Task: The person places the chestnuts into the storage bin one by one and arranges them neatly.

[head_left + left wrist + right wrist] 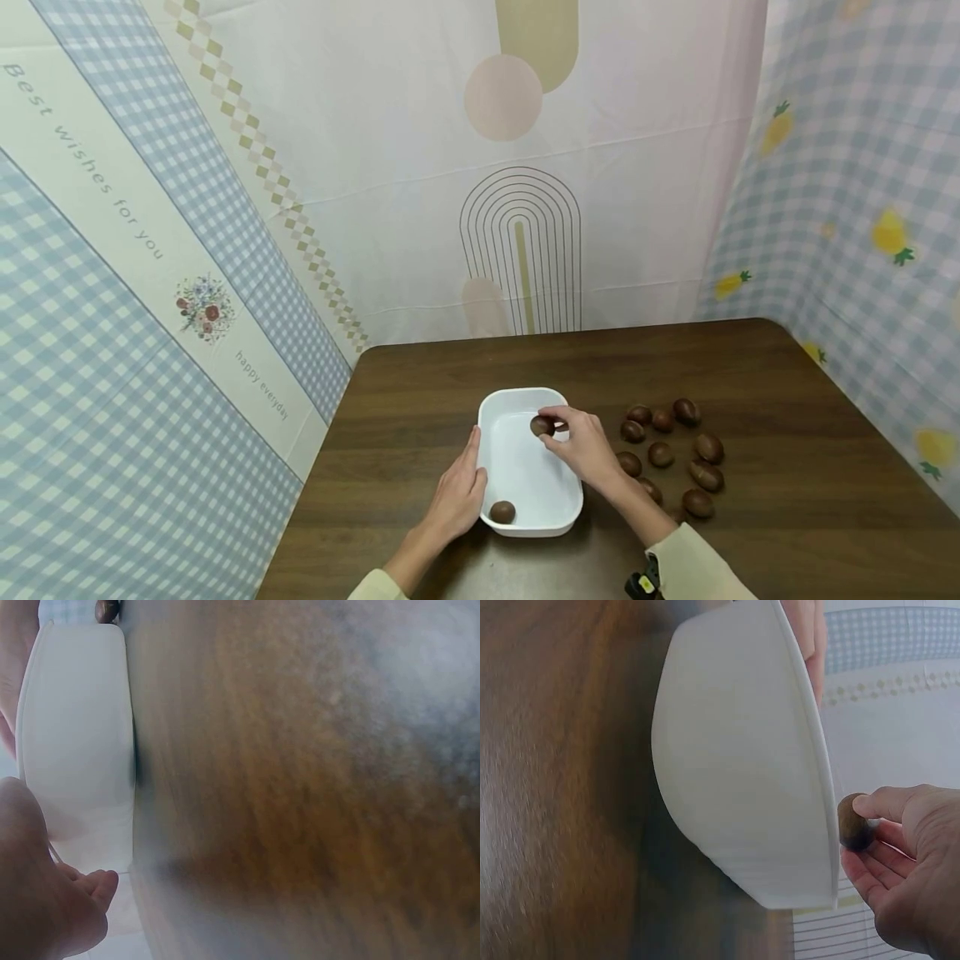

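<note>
A white rectangular dish (525, 479) with rounded corners stands on the table. My left hand (456, 492) rests along its left side, fingers stretched out against the outer wall; the left wrist view has this hand (52, 892) beside the dish wall. Over the far right part of the dish, my right hand (585, 446) pinches a brown chestnut (542, 426) between thumb and fingers. In the right wrist view the pinched chestnut (855, 823) shows just beyond the rim. Another chestnut (502, 512) lies inside the dish at the near left corner.
Several glossy chestnuts (661, 454) lie loose on the dark wooden table (390, 417), right of the dish, some partly behind the right forearm. Patterned cloths (390, 125) hang behind the table and on both sides. A dark device (642, 583) is on the right wrist.
</note>
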`<state>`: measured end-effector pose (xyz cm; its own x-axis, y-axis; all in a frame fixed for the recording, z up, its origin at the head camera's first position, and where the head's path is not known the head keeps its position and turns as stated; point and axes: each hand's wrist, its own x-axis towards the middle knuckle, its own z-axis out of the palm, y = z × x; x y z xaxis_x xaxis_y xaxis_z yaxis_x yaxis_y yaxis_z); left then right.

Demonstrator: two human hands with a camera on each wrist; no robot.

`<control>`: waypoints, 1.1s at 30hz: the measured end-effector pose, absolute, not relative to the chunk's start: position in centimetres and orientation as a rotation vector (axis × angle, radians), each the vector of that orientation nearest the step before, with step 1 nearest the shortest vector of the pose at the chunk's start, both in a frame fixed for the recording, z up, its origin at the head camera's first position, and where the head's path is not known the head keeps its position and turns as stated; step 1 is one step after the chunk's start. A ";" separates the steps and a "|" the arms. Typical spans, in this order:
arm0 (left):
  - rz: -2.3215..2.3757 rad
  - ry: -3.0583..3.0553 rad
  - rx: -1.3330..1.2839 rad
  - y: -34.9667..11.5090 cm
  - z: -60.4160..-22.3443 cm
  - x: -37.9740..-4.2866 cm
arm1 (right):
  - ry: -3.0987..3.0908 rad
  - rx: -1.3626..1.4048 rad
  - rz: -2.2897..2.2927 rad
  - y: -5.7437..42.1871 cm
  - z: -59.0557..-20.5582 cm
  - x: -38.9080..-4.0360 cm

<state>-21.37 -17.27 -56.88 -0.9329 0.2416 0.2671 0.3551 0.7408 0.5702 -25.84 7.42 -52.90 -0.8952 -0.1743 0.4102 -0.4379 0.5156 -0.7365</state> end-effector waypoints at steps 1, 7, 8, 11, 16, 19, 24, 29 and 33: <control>-0.957 -2.765 -0.479 -17.3 -56.8 -21.4 | -2.473 0.520 1.332 7.2 -53.0 -25.8; -0.932 -2.762 -0.484 -17.2 -56.8 -21.3 | -2.493 0.530 1.372 6.3 -53.5 -25.7; -0.936 -2.762 -0.482 -17.2 -56.9 -21.4 | -2.496 0.532 1.378 6.1 -53.5 -25.7; -0.933 -2.762 -0.481 -17.2 -56.9 -21.4 | -2.496 0.550 1.396 5.6 -53.7 -25.8; -0.933 -2.768 -0.470 -17.2 -56.8 -21.4 | -2.502 0.610 1.405 5.0 -53.8 -25.6; -0.946 -2.745 -0.480 -17.2 -56.7 -21.3 | -2.508 0.654 1.399 4.7 -54.0 -25.5; -0.952 -2.618 -0.575 -18.0 -59.0 -22.3 | -2.531 0.705 1.396 4.2 -54.2 -25.3; -0.912 -2.568 -0.608 -18.4 -60.3 -22.9 | -2.564 0.738 1.378 3.7 -54.1 -25.1; -0.961 -2.630 -0.564 -17.8 -58.2 -21.9 | -2.584 0.781 1.360 3.3 -54.1 -24.9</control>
